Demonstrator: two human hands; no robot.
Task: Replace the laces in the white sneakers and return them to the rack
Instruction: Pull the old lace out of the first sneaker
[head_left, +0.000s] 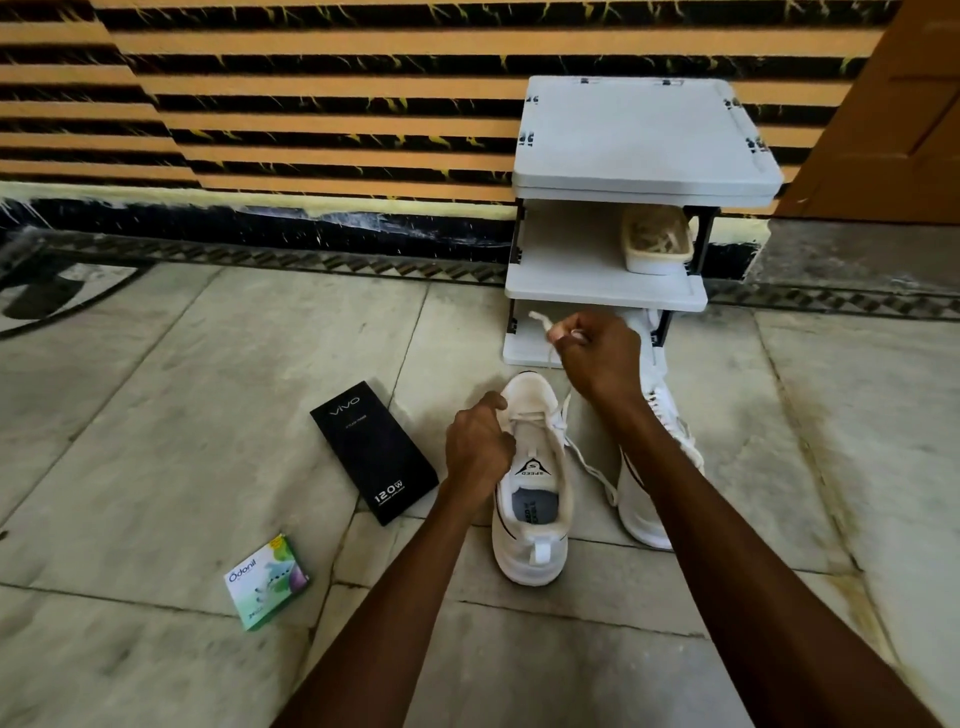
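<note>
Head view: our right hand pinches the lace between thumb and fingertips, held above the sneaker. The lace runs down from it to the eyelets. Our left hand, below and left of the right, curls its fingers over the sneaker's upper beside the tongue and grips it. The second sneaker lies under our right forearm; the rack stands just beyond the right hand. We judge the lace soft, limp and light, best pinched close to its tip. The sneaker looks light with a yielding upper, so brace it at the eyelet row.
</note>
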